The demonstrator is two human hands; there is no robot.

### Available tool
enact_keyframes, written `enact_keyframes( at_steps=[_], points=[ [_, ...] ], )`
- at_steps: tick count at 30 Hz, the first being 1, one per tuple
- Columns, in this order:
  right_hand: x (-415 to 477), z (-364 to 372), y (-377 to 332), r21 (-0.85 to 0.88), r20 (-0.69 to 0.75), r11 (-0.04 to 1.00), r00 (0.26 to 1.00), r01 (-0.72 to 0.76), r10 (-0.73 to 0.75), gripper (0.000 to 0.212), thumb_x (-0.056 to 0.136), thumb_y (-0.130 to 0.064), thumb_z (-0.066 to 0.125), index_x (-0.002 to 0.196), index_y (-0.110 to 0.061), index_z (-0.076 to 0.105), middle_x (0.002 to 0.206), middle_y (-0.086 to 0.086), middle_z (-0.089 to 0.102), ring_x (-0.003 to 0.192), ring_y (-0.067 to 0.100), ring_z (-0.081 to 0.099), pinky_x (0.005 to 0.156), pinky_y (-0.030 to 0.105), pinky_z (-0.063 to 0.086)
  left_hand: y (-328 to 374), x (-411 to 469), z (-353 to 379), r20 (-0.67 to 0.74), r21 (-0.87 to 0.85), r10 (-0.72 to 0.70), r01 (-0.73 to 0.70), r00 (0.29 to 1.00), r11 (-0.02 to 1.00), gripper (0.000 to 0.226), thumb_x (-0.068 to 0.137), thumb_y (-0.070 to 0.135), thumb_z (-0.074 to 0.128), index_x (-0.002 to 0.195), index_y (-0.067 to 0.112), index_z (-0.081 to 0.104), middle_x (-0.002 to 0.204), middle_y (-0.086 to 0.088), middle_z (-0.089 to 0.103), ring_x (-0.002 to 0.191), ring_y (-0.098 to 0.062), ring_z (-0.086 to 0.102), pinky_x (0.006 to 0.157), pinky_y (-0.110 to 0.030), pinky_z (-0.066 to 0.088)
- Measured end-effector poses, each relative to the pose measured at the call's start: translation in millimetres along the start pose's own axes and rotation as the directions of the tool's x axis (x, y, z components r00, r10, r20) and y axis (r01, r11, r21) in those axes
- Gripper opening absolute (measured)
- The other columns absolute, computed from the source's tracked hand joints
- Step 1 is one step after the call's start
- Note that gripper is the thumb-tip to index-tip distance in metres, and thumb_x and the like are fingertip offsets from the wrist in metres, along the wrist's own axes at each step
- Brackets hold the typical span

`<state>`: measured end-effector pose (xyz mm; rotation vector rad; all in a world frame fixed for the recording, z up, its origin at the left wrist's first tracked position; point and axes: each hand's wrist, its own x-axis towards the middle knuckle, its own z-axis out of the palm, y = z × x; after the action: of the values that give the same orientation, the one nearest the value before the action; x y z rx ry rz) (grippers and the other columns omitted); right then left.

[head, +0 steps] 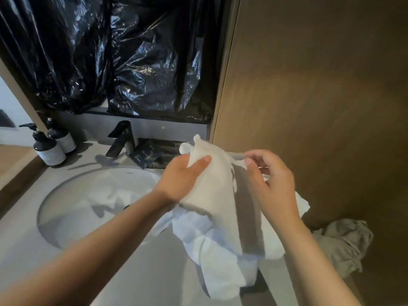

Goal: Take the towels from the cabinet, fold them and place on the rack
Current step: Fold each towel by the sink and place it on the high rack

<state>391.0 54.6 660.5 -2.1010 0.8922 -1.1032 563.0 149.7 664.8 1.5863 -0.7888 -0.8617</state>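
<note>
A white towel (pixel 217 195) hangs bunched in front of me over the right end of the vanity. My left hand (pixel 181 180) grips its upper part, thumb pressed across the cloth. To the right, my right hand (pixel 271 180) pinches a thin edge of the same towel with curled fingers. Its lower folds droop over the counter's front edge. More white towel cloth (pixel 110 193) lies crumpled in the sink basin (pixel 50 208). A greyish crumpled cloth (pixel 344 244) lies low at the right beside the wooden wall.
A dark faucet (pixel 122 138) stands behind the sink, and two black pump bottles (pixel 49 149) stand at the left. A dark packet (pixel 145 156) lies on the counter (pixel 154 250). Black plastic sheeting (pixel 114 56) covers the mirror. A brown wooden panel (pixel 320 85) fills the right side.
</note>
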Motion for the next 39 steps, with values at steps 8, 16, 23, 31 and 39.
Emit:
enact_keyframes(
  at_steps=[8,16,23,31,39],
  points=[
    [-15,-92,2,0.063,-0.183,0.996,0.981,-0.062,0.072,0.014,0.094,-0.023,0.059,0.097,-0.035,0.065,0.091,-0.023,0.064,0.092,-0.002,0.06,0.074,0.007,0.047,67,25,97,0.223,-0.152,-0.082,0.117,0.971,0.981,0.021,0.099,0.018,0.052,0.113,0.005,0.06,0.104,-0.014,0.069,0.085,-0.017,0.07,0.058,-0.024,0.057],
    [-40,-134,32,0.021,-0.131,0.995,0.987,-0.093,0.095,0.031,0.085,-0.033,0.071,0.115,-0.029,0.068,0.109,-0.019,0.066,0.105,0.008,0.062,0.084,0.027,0.056,66,28,170,0.257,-0.133,-0.157,0.196,0.954,0.972,0.025,0.098,0.008,0.05,0.113,-0.009,0.058,0.1,-0.024,0.068,0.077,-0.022,0.072,0.055,-0.023,0.058],
    [-41,-138,58,-0.221,-0.119,0.975,0.993,-0.035,0.009,0.032,0.084,-0.031,0.073,0.115,-0.023,0.071,0.109,-0.016,0.063,0.103,0.004,0.058,0.083,0.02,0.05,62,27,189,0.268,-0.129,-0.174,0.215,0.948,0.968,0.023,0.099,0.006,0.046,0.111,-0.009,0.058,0.107,-0.026,0.067,0.089,-0.03,0.071,0.059,-0.026,0.059],
    [-29,-136,61,0.017,-0.317,0.998,0.947,-0.057,0.059,0.009,0.093,-0.029,0.056,0.091,-0.028,0.065,0.085,-0.016,0.066,0.079,0.001,0.06,0.065,0.011,0.043,60,31,173,0.242,-0.051,-0.097,0.113,0.965,0.992,0.023,0.096,0.024,0.054,0.1,0.005,0.066,0.099,-0.015,0.073,0.081,-0.025,0.074,0.08,-0.038,0.06],
    [2,-170,27,0.245,-0.41,0.97,0.906,-0.003,0.107,0.018,0.103,-0.017,0.047,0.093,-0.021,0.062,0.083,-0.02,0.062,0.078,-0.004,0.057,0.067,0.007,0.043,62,41,155,0.123,0.18,0.422,-0.439,0.898,0.88,0.034,0.086,0.036,0.069,0.116,0.026,0.058,0.117,0.011,0.06,0.097,0.006,0.059,0.072,-0.007,0.046]
  ],
)
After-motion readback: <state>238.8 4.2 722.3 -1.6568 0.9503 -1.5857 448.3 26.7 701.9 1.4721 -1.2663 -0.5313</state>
